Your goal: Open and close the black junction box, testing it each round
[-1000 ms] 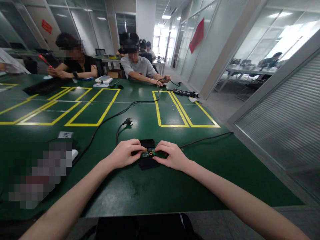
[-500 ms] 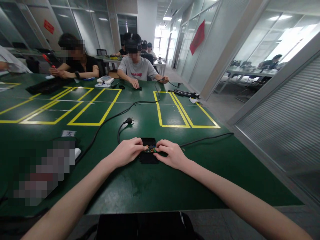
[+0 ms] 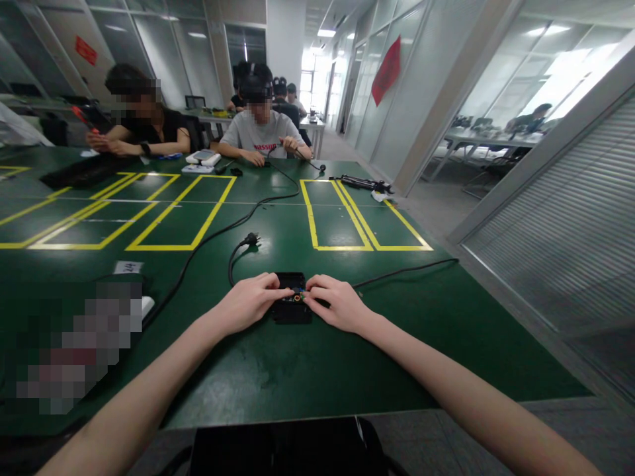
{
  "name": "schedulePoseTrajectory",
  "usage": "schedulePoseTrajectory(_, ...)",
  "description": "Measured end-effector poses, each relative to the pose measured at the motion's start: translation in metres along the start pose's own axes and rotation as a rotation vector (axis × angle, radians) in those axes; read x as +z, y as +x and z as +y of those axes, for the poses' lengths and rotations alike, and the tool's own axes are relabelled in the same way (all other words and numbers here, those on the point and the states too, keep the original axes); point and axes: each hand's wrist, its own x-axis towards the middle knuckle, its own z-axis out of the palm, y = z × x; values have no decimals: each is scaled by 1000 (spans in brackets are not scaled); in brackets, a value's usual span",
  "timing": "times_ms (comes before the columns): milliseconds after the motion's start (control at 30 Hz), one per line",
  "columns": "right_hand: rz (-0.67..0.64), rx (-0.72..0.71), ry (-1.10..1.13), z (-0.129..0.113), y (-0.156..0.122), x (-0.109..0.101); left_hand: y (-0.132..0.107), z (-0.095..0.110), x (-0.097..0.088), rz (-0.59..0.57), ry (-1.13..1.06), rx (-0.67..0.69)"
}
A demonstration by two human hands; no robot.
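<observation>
A small black box [image 3: 290, 311] lies on the green table [image 3: 317, 370] in front of me, with a little circuit board [image 3: 296, 297] showing coloured parts on top of it. My left hand [image 3: 248, 302] rests on the box's left side, fingers curled and pressing at the board. On the right side, my right hand [image 3: 335, 304] has its fingertips pinched against the board. A black cable [image 3: 407, 269] runs off to the right from the box. Another cord ends in a plug [image 3: 252, 239] just beyond my hands.
Yellow tape rectangles [image 3: 342, 218] mark the table. A long black cable [image 3: 218, 231] crosses it. Two people [image 3: 258, 129] sit at the far side working with their hands, with a white device [image 3: 201, 158] and black tools [image 3: 360, 182] nearby. A glass wall and aisle lie to the right.
My hands have stayed on the box, fingers shifting slightly closer over the board. The person opposite has pulled both hands in and lifted a cable.
</observation>
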Motion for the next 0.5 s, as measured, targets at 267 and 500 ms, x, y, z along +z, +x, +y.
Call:
schedulePoseTrajectory(267, 55, 158, 109, 18, -1, -5, 2, -2, -4, 192, -236, -71)
schedulePoseTrajectory(500, 118, 53, 193, 6, -12, -16, 0, 7, -23, 111, -566, -173)
